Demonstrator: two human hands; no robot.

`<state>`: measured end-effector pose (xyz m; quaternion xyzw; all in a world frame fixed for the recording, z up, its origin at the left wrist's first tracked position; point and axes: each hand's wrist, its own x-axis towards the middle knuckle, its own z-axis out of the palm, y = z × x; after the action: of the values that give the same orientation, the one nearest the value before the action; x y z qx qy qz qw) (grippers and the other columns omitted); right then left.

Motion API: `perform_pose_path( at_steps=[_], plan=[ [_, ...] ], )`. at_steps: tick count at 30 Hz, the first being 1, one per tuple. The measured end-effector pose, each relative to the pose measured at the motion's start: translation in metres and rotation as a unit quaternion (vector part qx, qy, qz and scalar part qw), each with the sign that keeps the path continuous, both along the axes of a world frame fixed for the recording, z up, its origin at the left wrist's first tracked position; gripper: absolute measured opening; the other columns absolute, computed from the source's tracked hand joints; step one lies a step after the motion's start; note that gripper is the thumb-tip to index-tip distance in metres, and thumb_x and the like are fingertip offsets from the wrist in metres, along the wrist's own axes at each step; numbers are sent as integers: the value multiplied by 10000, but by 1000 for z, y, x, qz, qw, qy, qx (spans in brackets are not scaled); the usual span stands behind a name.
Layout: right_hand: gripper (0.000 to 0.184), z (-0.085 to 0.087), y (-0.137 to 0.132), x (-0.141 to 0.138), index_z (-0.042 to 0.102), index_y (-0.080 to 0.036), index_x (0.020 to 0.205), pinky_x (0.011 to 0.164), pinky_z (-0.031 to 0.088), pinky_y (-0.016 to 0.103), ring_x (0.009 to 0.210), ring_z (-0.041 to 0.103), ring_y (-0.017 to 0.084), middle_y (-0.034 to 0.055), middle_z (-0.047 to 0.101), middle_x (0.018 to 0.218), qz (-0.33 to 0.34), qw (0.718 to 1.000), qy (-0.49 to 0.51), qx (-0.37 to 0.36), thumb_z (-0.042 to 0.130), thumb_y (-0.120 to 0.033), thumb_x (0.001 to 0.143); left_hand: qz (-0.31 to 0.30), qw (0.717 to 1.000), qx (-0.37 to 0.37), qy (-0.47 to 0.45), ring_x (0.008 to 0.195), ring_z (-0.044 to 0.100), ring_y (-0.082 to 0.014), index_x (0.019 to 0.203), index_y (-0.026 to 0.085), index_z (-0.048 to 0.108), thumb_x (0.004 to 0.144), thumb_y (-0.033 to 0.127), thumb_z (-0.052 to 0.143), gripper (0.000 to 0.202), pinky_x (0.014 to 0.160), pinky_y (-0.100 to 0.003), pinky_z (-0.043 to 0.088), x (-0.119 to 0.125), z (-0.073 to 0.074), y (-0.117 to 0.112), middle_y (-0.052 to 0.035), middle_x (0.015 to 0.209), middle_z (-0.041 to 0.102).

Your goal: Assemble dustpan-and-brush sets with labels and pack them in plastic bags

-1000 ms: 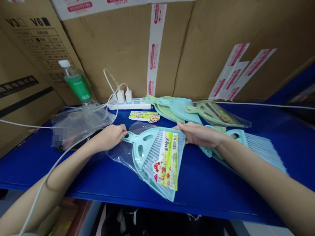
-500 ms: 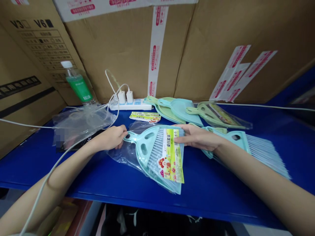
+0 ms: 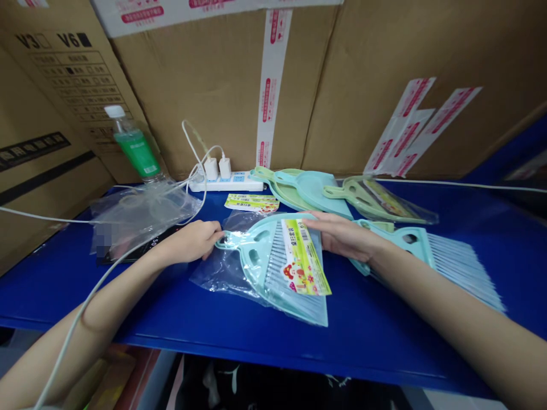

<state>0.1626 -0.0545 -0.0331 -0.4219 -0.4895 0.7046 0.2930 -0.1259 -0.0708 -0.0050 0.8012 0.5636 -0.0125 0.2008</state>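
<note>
A light-blue dustpan (image 3: 258, 239) with a brush (image 3: 280, 285) lying in it sits inside a clear plastic bag (image 3: 213, 279). A yellow-green printed card (image 3: 305, 256) lies over the bristles. My left hand (image 3: 200, 238) is closed, its fingers pinching the tip of the dustpan's handle. My right hand (image 3: 342, 233) grips the upper right edge of the pan, fingertips at the card's top; its thumb is mostly hidden. Just behind my right wrist lie another light-blue dustpan and a brush (image 3: 457, 262), partly covered by my forearm.
Green and blue dustpans (image 3: 318, 191) are stacked at the back, beside a bagged green dustpan (image 3: 380, 199). Spare cards (image 3: 252, 202) lie before a white power strip (image 3: 231, 182). Left are a green-labelled bottle (image 3: 139, 151), plastic bags (image 3: 137, 210) and a white cable (image 3: 92, 296). Cardboard boxes (image 3: 213, 85) wall the back.
The bagged dustpan has shifted slightly right and its wide end has moved away from me. The card has turned on the bristles. My right hand's fingers have moved up toward the pan's far edge.
</note>
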Motion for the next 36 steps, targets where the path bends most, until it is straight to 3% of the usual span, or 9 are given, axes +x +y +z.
perform_pose_path(
  at_steps=[1, 4, 7, 12, 15, 22, 27, 36],
  plan=[
    [137, 0, 0, -1, 631, -234, 969, 869, 537, 353, 1005, 661, 194, 54, 712, 1080, -11, 1000, 8, 0, 575, -309, 869, -1, 1000, 1, 3, 440, 563, -136, 651, 228, 400, 924, 327, 292, 310, 583, -261, 417, 0, 0, 0, 59, 432, 556],
    [259, -1, 2, -5, 625, -224, 955, 884, 534, 386, 1025, 655, 203, 72, 713, 1057, -24, 999, 23, -6, 372, -279, 948, -6, 1000, 7, 13, 440, 566, -140, 631, 234, 379, 929, 310, 276, 325, 592, -262, 424, 2, -1, -1, 55, 414, 542],
    [308, -1, 3, -7, 621, -199, 993, 886, 535, 385, 978, 671, 200, 86, 721, 983, -41, 999, 26, -25, 319, -204, 930, -6, 999, 15, 37, 456, 578, -147, 629, 237, 373, 937, 288, 253, 334, 607, -264, 430, 3, 0, -1, 48, 417, 543],
    [267, 0, 4, -4, 573, -205, 986, 903, 523, 331, 873, 690, 150, 48, 721, 920, -68, 997, 24, -35, 408, -58, 837, 5, 993, 31, 113, 520, 613, -168, 644, 236, 379, 951, 268, 251, 334, 636, -276, 433, 4, 4, -2, 35, 437, 539],
    [249, 2, 2, -1, 534, -223, 1000, 951, 494, 316, 902, 682, 139, 33, 713, 959, -57, 998, 21, -26, 523, -62, 811, 16, 988, 40, 148, 566, 630, -195, 679, 226, 422, 952, 246, 264, 316, 654, -302, 430, 5, 7, -3, 12, 467, 548],
    [535, 5, 0, 5, 481, -226, 1162, 911, 522, 301, 912, 662, 152, 40, 668, 1050, -40, 998, -37, 20, 695, -99, 689, 21, 972, 64, 226, 838, 674, -272, 881, 162, 537, 956, 219, 279, 275, 744, -355, 461, 7, 10, -6, -117, 805, 680],
    [631, 9, -1, 6, 457, -238, 1239, 818, 547, 247, 901, 647, 143, 39, 641, 1099, -9, 998, -54, 24, 708, -107, 675, 20, 965, 63, 253, 865, 683, -286, 936, 144, 559, 962, 226, 276, 296, 766, -371, 487, 8, 8, -8, -131, 830, 695],
    [947, 7, 2, 14, 249, -233, 1438, 757, 530, 230, 772, 605, 103, 3, 553, 1006, 66, 991, -99, 66, 752, -166, 638, 19, 956, 57, 286, 911, 687, -324, 1022, 111, 565, 974, 230, 264, 327, 785, -414, 502, 9, 11, -11, -172, 872, 711]
  ],
)
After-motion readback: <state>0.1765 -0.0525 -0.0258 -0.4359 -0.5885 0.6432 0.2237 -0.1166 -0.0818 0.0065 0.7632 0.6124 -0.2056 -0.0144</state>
